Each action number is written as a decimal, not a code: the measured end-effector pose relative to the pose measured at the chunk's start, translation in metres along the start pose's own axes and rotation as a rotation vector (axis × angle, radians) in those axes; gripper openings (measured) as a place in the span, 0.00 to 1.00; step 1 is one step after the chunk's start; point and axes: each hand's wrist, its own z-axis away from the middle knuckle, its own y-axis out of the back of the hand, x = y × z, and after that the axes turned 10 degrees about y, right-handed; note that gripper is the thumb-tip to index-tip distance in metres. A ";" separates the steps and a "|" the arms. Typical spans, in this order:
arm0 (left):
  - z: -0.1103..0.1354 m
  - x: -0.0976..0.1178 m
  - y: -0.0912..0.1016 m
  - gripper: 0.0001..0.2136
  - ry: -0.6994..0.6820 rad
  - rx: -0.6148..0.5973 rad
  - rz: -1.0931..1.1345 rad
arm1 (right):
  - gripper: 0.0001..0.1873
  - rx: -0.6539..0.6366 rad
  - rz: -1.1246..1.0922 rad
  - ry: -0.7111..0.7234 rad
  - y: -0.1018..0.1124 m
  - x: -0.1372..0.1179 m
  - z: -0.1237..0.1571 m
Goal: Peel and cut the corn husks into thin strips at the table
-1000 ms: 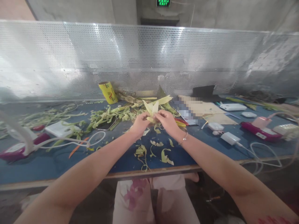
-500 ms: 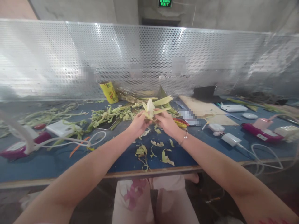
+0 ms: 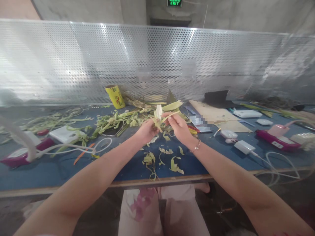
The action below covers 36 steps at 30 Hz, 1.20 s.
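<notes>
My left hand (image 3: 148,128) is closed around the base of a flower-like bundle of pale husk (image 3: 158,113), its whitish tip pointing up. Beside it, my right hand (image 3: 179,127) has its thumb and fingers pinched at a narrow yellow-green strip (image 3: 172,114) that sticks out from the bundle to the right. Fingers partly hide the point where strip and bundle meet. On the blue tabletop below lie torn husk scraps (image 3: 175,165). A heap of twisted green strips (image 3: 110,123) spreads to the left of my hands, and broad pale husk leaves (image 3: 172,105) lie behind them.
A yellow cardboard roll (image 3: 115,97) stands before the perforated metal screen (image 3: 157,59). Scissors with yellow-red handles (image 3: 193,130) lie right of my hand, near brown paper sheets (image 3: 209,111). Chargers (image 3: 244,147), cables and purple power strips (image 3: 278,141) occupy both sides.
My right hand has moved slightly right, away from my left hand, and its fingers are more raised. The strip now looks narrower, and the bundle has turned a little.
</notes>
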 end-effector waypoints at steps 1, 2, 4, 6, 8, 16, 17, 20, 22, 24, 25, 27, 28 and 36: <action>0.000 -0.001 0.000 0.05 -0.006 -0.005 -0.027 | 0.14 -0.005 0.043 0.012 0.000 -0.002 0.000; 0.001 -0.002 -0.001 0.06 -0.015 -0.014 -0.063 | 0.14 -0.012 0.082 0.008 0.001 -0.003 -0.001; 0.002 -0.004 -0.002 0.07 -0.044 -0.038 -0.155 | 0.15 -0.037 0.134 -0.039 0.001 -0.004 -0.002; 0.004 -0.005 -0.003 0.07 -0.070 -0.053 -0.245 | 0.15 -0.071 0.161 -0.101 0.002 -0.004 -0.004; 0.005 -0.005 -0.002 0.05 -0.102 -0.049 -0.324 | 0.15 -0.087 0.186 -0.118 0.003 -0.003 -0.006; -0.001 -0.010 0.004 0.09 -0.150 -0.128 -0.531 | 0.12 -0.183 0.234 -0.088 0.007 0.009 -0.010; -0.001 -0.012 0.004 0.10 -0.155 -0.135 -0.538 | 0.10 -0.186 0.233 -0.101 0.008 0.011 -0.010; -0.002 -0.016 0.004 0.15 -0.172 -0.127 -0.522 | 0.05 -0.153 0.227 -0.124 0.008 0.017 -0.008; -0.003 -0.018 0.005 0.19 -0.184 -0.121 -0.489 | 0.06 -0.126 0.219 -0.131 0.008 0.019 -0.008; -0.004 -0.020 0.005 0.21 -0.197 -0.122 -0.453 | 0.07 -0.109 0.220 -0.118 0.007 0.018 -0.007; -0.004 -0.020 0.005 0.21 -0.202 -0.121 -0.434 | 0.07 -0.100 0.230 -0.101 0.006 0.017 -0.007; -0.003 -0.021 0.003 0.21 -0.205 -0.109 -0.384 | 0.06 -0.065 0.270 -0.052 0.004 0.015 -0.006; -0.002 -0.021 0.002 0.22 -0.202 -0.100 -0.359 | 0.06 -0.042 0.293 -0.029 0.003 0.014 -0.006; 0.003 -0.020 -0.003 0.21 -0.223 -0.084 -0.284 | 0.07 -0.025 0.345 0.036 -0.001 0.009 -0.003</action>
